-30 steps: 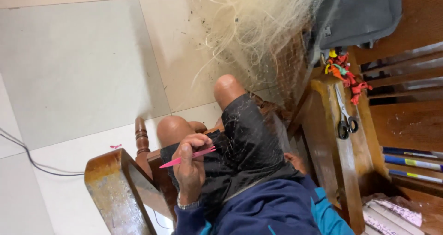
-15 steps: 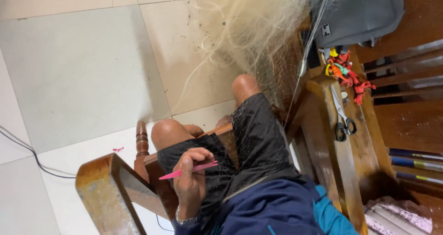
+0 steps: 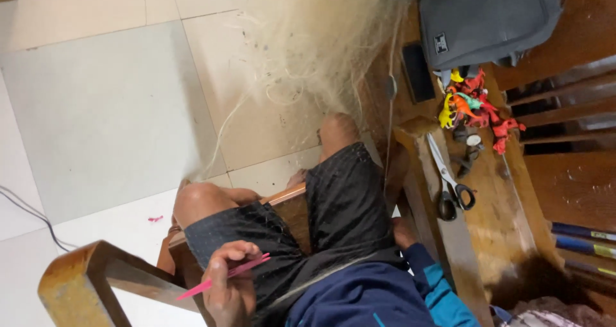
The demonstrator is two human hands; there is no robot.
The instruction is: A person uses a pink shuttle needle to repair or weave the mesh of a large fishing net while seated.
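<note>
- Left hand [image 3: 232, 282] clenched around a slim pink plastic netting needle [image 3: 224, 275], held low over the left thigh, beside the rusty metal frame [image 3: 83, 272].
- Right hand [image 3: 403, 232] mostly hidden beside the dark shorts [image 3: 346, 205]; cannot tell whether closed or loose.
- Pale fine-mesh fishing net [image 3: 321, 38] piled on the tiled floor [image 3: 96, 96] beyond the knees, strands trailing toward the lap.
- Steel scissors [image 3: 449, 179] lying on the wooden bench edge [image 3: 487, 224], near bright rubber bits [image 3: 475, 105].
- Mending step seemingly mid-stitch; needs a mesh drawn taut, needle tip threaded through.
</note>
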